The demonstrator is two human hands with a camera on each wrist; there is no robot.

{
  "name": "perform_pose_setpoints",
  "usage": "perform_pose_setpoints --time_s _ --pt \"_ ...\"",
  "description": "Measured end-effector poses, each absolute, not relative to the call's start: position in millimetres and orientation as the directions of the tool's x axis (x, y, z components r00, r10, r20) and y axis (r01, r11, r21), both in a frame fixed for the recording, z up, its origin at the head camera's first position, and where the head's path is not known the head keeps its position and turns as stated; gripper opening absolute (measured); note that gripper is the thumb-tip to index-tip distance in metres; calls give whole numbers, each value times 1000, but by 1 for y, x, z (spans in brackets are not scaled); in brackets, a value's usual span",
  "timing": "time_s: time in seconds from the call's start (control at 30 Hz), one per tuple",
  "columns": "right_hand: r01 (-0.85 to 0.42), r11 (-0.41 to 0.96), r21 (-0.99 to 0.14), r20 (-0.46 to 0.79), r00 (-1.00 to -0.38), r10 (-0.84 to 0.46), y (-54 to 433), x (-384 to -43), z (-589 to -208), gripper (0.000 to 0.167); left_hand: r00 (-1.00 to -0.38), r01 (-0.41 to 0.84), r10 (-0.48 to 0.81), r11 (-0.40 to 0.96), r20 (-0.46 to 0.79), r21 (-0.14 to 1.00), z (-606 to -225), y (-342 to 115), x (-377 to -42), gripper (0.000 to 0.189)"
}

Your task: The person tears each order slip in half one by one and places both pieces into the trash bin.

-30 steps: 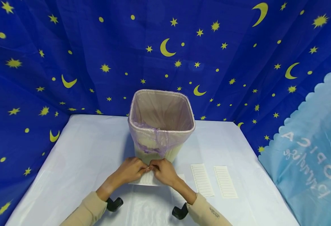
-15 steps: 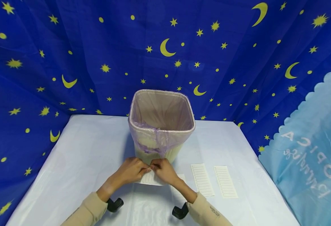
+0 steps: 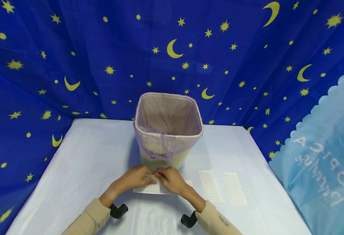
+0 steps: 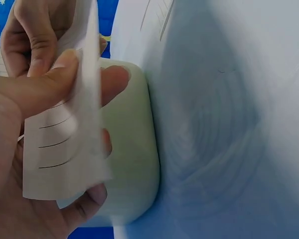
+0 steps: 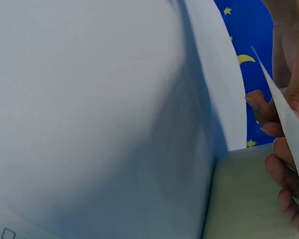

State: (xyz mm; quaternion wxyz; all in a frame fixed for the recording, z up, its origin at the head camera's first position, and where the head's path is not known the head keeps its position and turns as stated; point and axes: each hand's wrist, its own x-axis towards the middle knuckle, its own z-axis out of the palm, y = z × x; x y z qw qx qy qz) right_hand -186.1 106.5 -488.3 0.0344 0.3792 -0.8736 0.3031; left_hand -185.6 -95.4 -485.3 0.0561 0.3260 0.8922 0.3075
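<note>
Lined paper (image 4: 70,137) extends nearward from left grip (image 3: 137,178) and right grip (image 3: 171,179) (both clamped on it).

left hand (image 3: 136,178) | thumb dropped lower over paper (image 3: 157,189) | now apart from right hand (image 3: 171,180)

Past the far edge of my white table (image 3: 101,147) I face a deep-blue fabric backdrop (image 3: 160,67) with yellow stars and moons, lining the left edge too; scalloped light-blue cloth (image 3: 319,120) hangs by the right edge.
</note>
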Motion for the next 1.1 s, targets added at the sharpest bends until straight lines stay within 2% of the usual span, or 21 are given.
perform_pose_setpoints --time_s 0.17,0.3,0.37,0.57,0.73,0.8,0.87,0.97,1.1 --pt "-721 517 -462 303 -676 -671 108 -186 -486 14 -767 570 629 580 125 582 -485 -97 -187 20" --pt "-712 539 -450 272 -684 -676 110 -187 -485 15 -755 597 639 575 148 560 -485 -98 -188 17" --pt "-711 556 -430 259 -687 -679 111 -188 -484 16 -755 600 637 577 154 554 -485 -97 -188 22" --pt "-738 560 -376 284 -667 -689 112 -189 -484 16 -773 580 615 588 154 564 -484 -96 -186 36" --pt "-762 568 -311 342 -647 -681 110 -187 -488 15 -800 550 582 615 144 565 -484 -95 -185 29" --pt "-765 574 -292 361 -644 -674 109 -186 -488 14 -807 548 572 631 148 549 -485 -94 -184 32" --pt "-750 578 -321 359 -661 -659 108 -186 -489 13 -806 558 570 642 159 525 -486 -93 -184 40" --pt "-704 565 -430 330 -705 -627 107 -185 -488 13 -794 588 577 653 190 478 -487 -92 -183 52" --pt "-646 528 -552 305 -745 -593 106 -187 -487 15 -770 634 585 660 254 404 -485 -91 -183 53"
